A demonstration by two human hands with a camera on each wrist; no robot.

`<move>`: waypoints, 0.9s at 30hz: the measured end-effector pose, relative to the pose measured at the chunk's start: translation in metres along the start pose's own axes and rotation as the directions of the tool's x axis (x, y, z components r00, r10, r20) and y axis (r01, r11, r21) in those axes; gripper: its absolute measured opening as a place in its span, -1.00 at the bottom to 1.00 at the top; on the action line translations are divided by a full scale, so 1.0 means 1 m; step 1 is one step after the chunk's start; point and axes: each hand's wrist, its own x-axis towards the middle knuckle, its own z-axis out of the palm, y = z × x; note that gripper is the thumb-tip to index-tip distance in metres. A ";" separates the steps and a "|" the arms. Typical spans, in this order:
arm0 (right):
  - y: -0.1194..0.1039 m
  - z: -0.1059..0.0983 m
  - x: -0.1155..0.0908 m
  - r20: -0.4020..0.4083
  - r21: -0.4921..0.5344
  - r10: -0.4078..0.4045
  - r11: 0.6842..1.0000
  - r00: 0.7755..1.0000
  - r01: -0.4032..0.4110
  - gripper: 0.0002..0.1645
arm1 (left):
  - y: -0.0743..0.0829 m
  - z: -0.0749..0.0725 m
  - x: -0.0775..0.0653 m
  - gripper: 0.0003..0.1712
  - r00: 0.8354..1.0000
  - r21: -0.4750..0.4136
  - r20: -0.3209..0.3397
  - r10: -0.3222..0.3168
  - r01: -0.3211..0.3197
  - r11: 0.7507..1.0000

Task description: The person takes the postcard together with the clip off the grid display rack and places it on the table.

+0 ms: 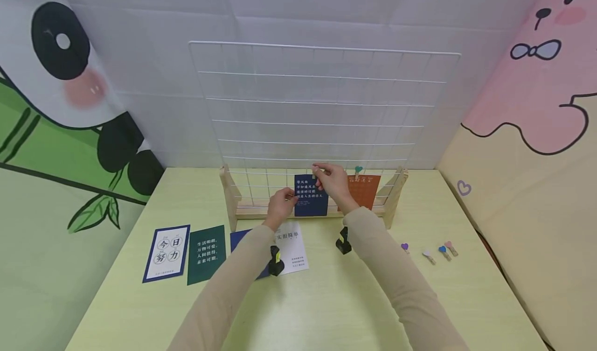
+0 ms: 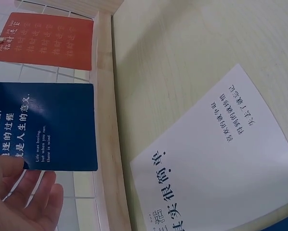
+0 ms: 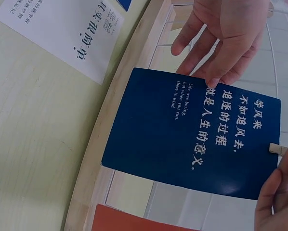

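Observation:
A dark blue card (image 1: 310, 200) with white writing stands upright against the white wire grid (image 1: 317, 102). My left hand (image 1: 282, 206) pinches its left edge between thumb and fingers, as the left wrist view shows from close by. At the card's top edge my right hand (image 1: 332, 181) pinches a small wooden clothespin (image 3: 278, 149), whose tip overlaps the card. An orange-red card (image 1: 366, 191) hangs just to the right on the grid, under a clothespin with a green heart (image 1: 358, 170).
The grid stands in a wooden base (image 1: 229, 198). On the table at left lie a blue-bordered card (image 1: 166, 252), a green card (image 1: 206, 254), another blue card (image 1: 239, 237) and a white card (image 1: 293, 247). Several heart clothespins (image 1: 443, 252) lie at right.

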 end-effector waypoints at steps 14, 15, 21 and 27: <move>0.036 0.005 0.021 -0.002 0.023 -0.039 0.999 0.999 0.039 -0.60 | -0.001 0.001 -0.002 -0.78 0.999 0.057 -0.028 0.025 -0.023 0.998; 0.027 0.003 0.014 -0.003 0.035 -0.039 0.999 0.999 0.039 -0.59 | -0.001 0.001 -0.002 -0.79 0.999 0.053 -0.028 0.026 -0.024 0.998; 0.032 0.006 0.018 -0.027 0.076 -0.077 0.994 0.997 0.079 -0.59 | -0.002 -0.001 -0.005 -0.80 0.999 0.048 -0.012 0.048 -0.047 0.998; 0.048 0.010 0.026 -0.042 0.090 -0.098 0.991 0.994 0.101 -0.65 | -0.004 -0.002 -0.005 -0.81 0.998 0.040 0.000 0.061 -0.061 0.997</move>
